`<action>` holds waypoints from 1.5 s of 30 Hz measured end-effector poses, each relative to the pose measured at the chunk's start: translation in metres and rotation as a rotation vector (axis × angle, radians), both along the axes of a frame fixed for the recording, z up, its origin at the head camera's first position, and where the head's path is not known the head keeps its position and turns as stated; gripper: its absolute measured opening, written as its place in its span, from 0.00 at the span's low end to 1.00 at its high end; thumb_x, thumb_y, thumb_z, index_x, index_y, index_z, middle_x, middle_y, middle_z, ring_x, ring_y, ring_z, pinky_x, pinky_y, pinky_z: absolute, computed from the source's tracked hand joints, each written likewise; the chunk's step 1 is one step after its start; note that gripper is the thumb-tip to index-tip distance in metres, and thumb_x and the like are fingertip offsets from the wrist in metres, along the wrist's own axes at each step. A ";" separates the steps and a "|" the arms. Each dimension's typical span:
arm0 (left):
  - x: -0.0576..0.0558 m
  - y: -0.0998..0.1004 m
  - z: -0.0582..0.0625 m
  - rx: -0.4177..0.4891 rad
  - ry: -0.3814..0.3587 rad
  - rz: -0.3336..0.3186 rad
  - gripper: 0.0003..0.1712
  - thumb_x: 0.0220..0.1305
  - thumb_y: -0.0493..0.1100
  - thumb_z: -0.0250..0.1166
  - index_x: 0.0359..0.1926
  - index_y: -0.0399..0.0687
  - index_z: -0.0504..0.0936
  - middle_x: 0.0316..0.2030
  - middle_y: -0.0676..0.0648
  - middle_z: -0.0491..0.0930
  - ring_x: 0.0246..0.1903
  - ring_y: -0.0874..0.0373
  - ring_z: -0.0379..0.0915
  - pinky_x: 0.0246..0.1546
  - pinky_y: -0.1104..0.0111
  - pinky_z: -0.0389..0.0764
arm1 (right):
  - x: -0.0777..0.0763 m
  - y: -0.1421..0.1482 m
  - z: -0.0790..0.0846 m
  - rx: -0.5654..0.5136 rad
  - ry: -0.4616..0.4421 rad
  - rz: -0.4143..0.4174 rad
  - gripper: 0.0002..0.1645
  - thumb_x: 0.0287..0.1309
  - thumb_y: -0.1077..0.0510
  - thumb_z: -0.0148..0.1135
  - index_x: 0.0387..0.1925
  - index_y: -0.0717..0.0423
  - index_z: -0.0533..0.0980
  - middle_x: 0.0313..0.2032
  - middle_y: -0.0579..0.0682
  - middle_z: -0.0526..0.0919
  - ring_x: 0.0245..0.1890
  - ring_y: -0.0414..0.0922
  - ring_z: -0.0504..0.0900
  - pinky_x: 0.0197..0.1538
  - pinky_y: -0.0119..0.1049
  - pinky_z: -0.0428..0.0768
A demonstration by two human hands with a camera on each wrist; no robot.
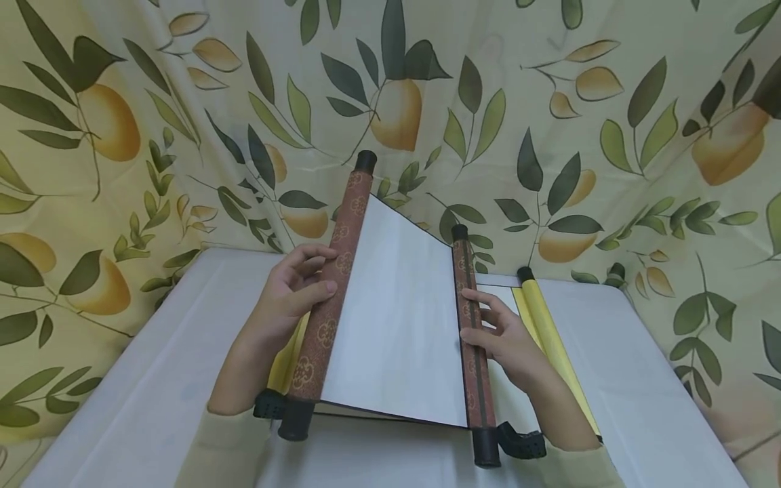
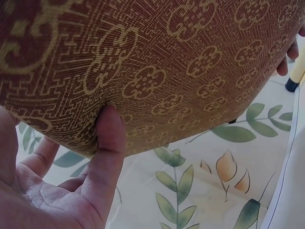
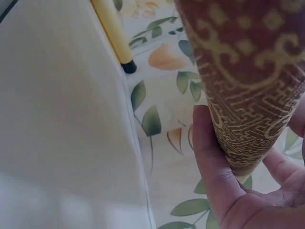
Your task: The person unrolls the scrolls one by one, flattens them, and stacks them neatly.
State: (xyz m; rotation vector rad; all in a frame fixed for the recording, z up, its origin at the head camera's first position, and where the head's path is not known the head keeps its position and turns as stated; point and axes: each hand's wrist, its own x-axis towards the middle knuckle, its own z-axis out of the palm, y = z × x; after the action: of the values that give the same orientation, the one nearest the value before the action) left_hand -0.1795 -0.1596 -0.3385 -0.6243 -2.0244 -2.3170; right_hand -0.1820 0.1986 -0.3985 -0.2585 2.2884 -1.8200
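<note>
A red-brown brocade hanging scroll (image 1: 396,312) is held up, partly unrolled, with its blank white sheet between two rollers. My left hand (image 1: 293,288) grips the thicker left roll (image 1: 323,318), fingers behind and thumb on the near side; in the left wrist view the thumb (image 2: 109,138) presses into the patterned cloth. On the other side my right hand (image 1: 503,335) holds the thinner right roll (image 1: 478,379) between thumb and fingers. Both rolls have black end knobs and stand tilted. In the right wrist view the brocade roll (image 3: 248,95) sits between thumb and fingers.
Beneath lies a second scroll with a yellow roll (image 1: 555,346) at right, its other yellow side (image 1: 283,359) mostly hidden behind my left hand. They lie on a white table (image 1: 641,379). Fruit-and-leaf patterned cloth (image 1: 476,135) hangs behind and around.
</note>
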 end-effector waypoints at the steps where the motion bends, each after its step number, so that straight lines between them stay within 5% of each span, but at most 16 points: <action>1: 0.000 0.000 0.000 -0.001 0.001 -0.001 0.23 0.62 0.33 0.62 0.57 0.51 0.73 0.60 0.38 0.68 0.44 0.55 0.78 0.40 0.66 0.82 | 0.000 0.000 0.000 0.000 0.002 0.003 0.39 0.63 0.63 0.63 0.73 0.48 0.60 0.64 0.66 0.65 0.48 0.50 0.79 0.42 0.40 0.83; 8: -0.001 0.000 -0.001 -0.009 0.008 0.001 0.23 0.62 0.33 0.62 0.57 0.50 0.73 0.61 0.38 0.67 0.43 0.55 0.78 0.40 0.66 0.82 | -0.001 0.002 -0.004 -0.001 -0.007 0.000 0.39 0.64 0.67 0.58 0.73 0.47 0.59 0.64 0.66 0.64 0.48 0.52 0.77 0.44 0.41 0.82; 15: -0.002 0.000 0.000 -0.005 0.001 0.010 0.22 0.63 0.33 0.62 0.57 0.51 0.73 0.60 0.38 0.68 0.45 0.54 0.78 0.42 0.65 0.83 | -0.002 0.002 -0.008 0.011 -0.002 0.012 0.41 0.62 0.63 0.65 0.73 0.47 0.60 0.71 0.66 0.56 0.62 0.62 0.70 0.50 0.42 0.80; 21: 0.000 -0.003 -0.002 -0.026 0.003 0.037 0.22 0.63 0.32 0.61 0.57 0.52 0.73 0.61 0.38 0.68 0.45 0.54 0.78 0.41 0.66 0.82 | -0.002 0.005 -0.010 0.014 -0.005 0.001 0.39 0.63 0.67 0.58 0.73 0.47 0.60 0.65 0.66 0.63 0.50 0.53 0.75 0.44 0.40 0.81; 28: -0.002 -0.004 -0.001 -0.026 0.015 0.026 0.23 0.62 0.33 0.61 0.57 0.51 0.73 0.59 0.37 0.69 0.45 0.54 0.79 0.41 0.65 0.83 | -0.001 0.009 -0.009 0.030 0.013 0.004 0.40 0.63 0.65 0.61 0.73 0.48 0.59 0.69 0.66 0.60 0.57 0.58 0.73 0.46 0.42 0.81; 36: -0.004 -0.006 -0.002 -0.021 -0.007 0.042 0.22 0.63 0.32 0.61 0.56 0.52 0.73 0.60 0.38 0.67 0.40 0.58 0.77 0.38 0.69 0.80 | -0.003 0.016 -0.002 0.017 0.029 -0.008 0.40 0.62 0.68 0.55 0.74 0.48 0.58 0.64 0.68 0.65 0.51 0.55 0.76 0.44 0.43 0.83; 45: -0.006 -0.004 -0.007 -0.150 -0.037 -0.007 0.22 0.65 0.32 0.60 0.60 0.47 0.74 0.60 0.38 0.70 0.44 0.54 0.76 0.40 0.66 0.81 | 0.005 0.032 0.003 0.078 0.019 -0.028 0.41 0.62 0.67 0.56 0.74 0.47 0.58 0.66 0.68 0.62 0.55 0.61 0.75 0.46 0.46 0.83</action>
State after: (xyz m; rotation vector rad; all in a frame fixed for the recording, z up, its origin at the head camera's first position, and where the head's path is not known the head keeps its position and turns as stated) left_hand -0.1860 -0.1632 -0.3450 -0.5985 -2.2319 -2.2110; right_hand -0.1772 0.2306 -0.3954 -0.2331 2.3811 -1.7442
